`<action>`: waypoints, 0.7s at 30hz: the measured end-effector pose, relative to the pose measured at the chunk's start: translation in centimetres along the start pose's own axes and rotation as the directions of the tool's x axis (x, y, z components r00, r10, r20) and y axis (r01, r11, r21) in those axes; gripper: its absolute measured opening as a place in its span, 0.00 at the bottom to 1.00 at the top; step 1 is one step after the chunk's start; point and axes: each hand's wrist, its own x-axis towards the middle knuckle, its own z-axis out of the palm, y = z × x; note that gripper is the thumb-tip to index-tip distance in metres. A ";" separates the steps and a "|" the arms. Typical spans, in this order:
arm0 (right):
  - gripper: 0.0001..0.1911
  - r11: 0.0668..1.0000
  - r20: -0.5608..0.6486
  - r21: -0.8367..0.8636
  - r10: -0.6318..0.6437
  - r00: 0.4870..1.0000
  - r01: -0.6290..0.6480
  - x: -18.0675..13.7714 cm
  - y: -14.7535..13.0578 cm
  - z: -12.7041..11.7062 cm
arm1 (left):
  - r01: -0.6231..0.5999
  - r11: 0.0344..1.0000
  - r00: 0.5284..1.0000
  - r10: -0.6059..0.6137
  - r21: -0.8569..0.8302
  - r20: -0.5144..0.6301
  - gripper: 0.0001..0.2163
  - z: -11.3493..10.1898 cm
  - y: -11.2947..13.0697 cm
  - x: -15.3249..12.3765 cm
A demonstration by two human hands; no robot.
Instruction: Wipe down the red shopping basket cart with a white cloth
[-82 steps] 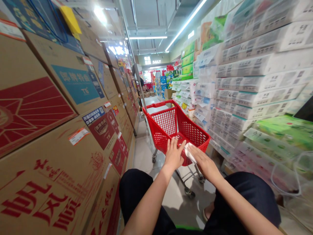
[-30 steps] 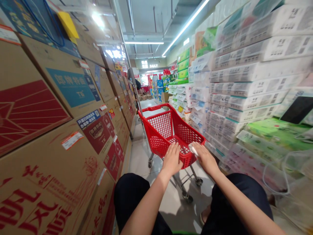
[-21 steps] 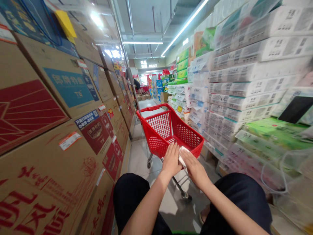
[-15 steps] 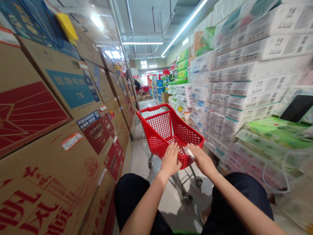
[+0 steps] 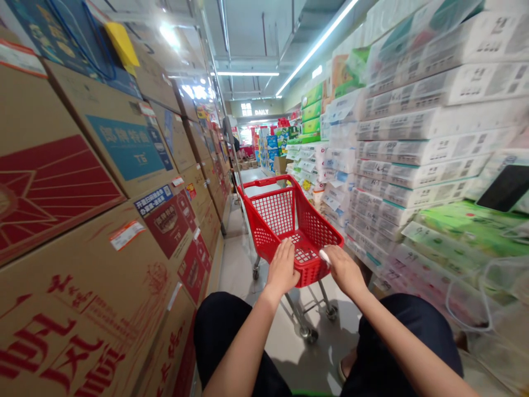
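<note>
In front of me stands a red plastic shopping cart (image 5: 269,242) on a grey metal frame with wheels. My left hand (image 5: 283,268) lies by the cart's near left rim, fingers stretched out and close together, holding nothing. At the near right corner, my right hand (image 5: 346,271) has its fingers curled around a small white crumpled tissue (image 5: 325,257). I cannot tell how firmly either hand touches the rim. Through the cart's grid the bottom shows no goods.
Stacked cardboard boxes (image 5: 144,231) line the left side. On the right rise tall piles of white tissue packs (image 5: 397,149), with green packs (image 5: 467,223) lower down and a black phone (image 5: 504,187) on top. My dark-trousered knees flank the pale tiled floor (image 5: 235,259).
The fingers of my right hand have curled more around the tissue. My left hand has shifted slightly left. The cart has turned a little.
</note>
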 end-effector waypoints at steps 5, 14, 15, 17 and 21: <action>0.37 0.997 -0.053 0.038 -0.065 0.996 0.067 -0.8 -5.8 1.5 | 0.039 0.997 0.999 -0.039 0.068 0.004 0.35 -0.3 0.1 -0.9; 0.40 0.968 0.039 0.075 -0.241 0.970 0.238 0.0 -5.4 0.7 | -0.010 0.999 1.000 0.009 0.035 0.018 0.33 -0.7 -0.2 -1.9; 0.41 0.974 0.038 0.063 -0.220 0.975 0.218 0.0 -3.9 0.4 | -0.012 0.999 1.000 0.012 0.036 0.020 0.33 -0.8 -0.3 -1.9; 0.42 0.987 0.020 0.042 -0.155 0.988 0.154 -0.2 -1.5 0.1 | -0.007 0.999 1.000 0.007 0.032 0.019 0.33 -0.7 -0.3 -1.6; 0.41 0.998 -0.008 0.025 -0.059 0.998 0.059 -0.3 -2.0 0.6 | -0.003 1.000 1.000 0.002 0.023 0.023 0.34 0.0 0.1 -0.9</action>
